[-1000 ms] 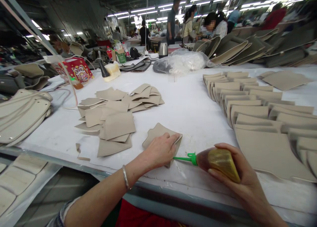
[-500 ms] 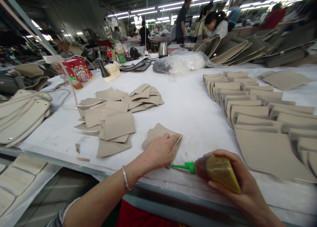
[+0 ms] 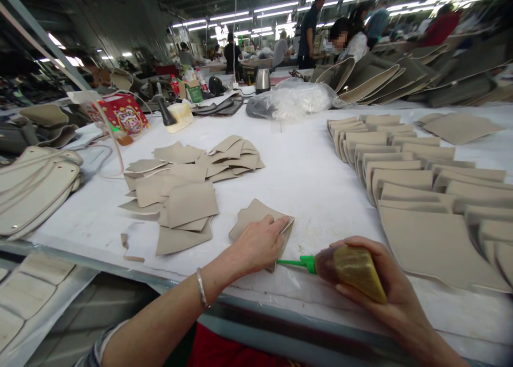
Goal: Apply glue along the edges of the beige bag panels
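My left hand (image 3: 262,243) presses on a beige leather-like piece (image 3: 249,213) near the table's front edge. Its index finger lies along the piece's right edge, the other fingers are curled, and part of the piece is hidden beneath them. Held on its side in my right hand (image 3: 390,281) is a glue bottle (image 3: 348,271) with amber contents and a thin green nozzle (image 3: 290,262). The nozzle tip is at the piece's lower right edge, close to my left fingers. Left of the piece lies a loose pile of similar pieces (image 3: 192,202).
Rows of overlapping beige pieces (image 3: 425,239) spread along the right. Light panels (image 3: 38,196) are stacked at the left. Farther back are a plastic bag (image 3: 300,97), a metal kettle (image 3: 263,80), a red box (image 3: 126,115) and a black-handled brush (image 3: 165,110). People work beyond.
The nozzle tip has shifted slightly up along the edge of the piece, with the bottle tilting a little. My left hand keeps its place. A person in the background has moved right.
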{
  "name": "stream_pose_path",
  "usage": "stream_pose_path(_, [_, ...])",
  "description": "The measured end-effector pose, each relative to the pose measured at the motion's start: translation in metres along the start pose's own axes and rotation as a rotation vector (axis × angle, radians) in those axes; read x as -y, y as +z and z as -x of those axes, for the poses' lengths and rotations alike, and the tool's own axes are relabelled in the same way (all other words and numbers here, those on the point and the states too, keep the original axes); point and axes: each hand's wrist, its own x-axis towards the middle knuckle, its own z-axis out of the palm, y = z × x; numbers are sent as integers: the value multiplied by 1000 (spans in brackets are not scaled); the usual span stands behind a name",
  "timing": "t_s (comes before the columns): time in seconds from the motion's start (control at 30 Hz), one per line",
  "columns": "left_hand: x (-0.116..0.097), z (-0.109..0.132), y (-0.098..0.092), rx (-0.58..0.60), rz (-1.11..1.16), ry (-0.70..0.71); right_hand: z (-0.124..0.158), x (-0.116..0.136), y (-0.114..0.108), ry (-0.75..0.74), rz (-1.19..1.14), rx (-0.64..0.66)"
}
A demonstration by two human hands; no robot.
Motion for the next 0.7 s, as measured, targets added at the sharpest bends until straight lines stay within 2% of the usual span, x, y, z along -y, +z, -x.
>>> stream_pose_path(0.13, [0, 0, 0, 10, -4, -11, -3, -6, -1, 40, 66, -124])
stream_pose_path(0.33, [0, 0, -2, 13, 11, -6, 4, -1, 1, 111, -56, 46])
stream_pose_path(0.57, [0, 0, -3, 33, 12, -21, -13, -10, -6, 84, 119, -160])
stream_pose_path(0.63, [1, 0, -2, 22, 17, -14, -10, -9, -5, 80, 92, -137])
stream_pose_path(0.7, [2, -1, -1, 13, 24, -6, -6, -7, -3, 87, 42, -52])
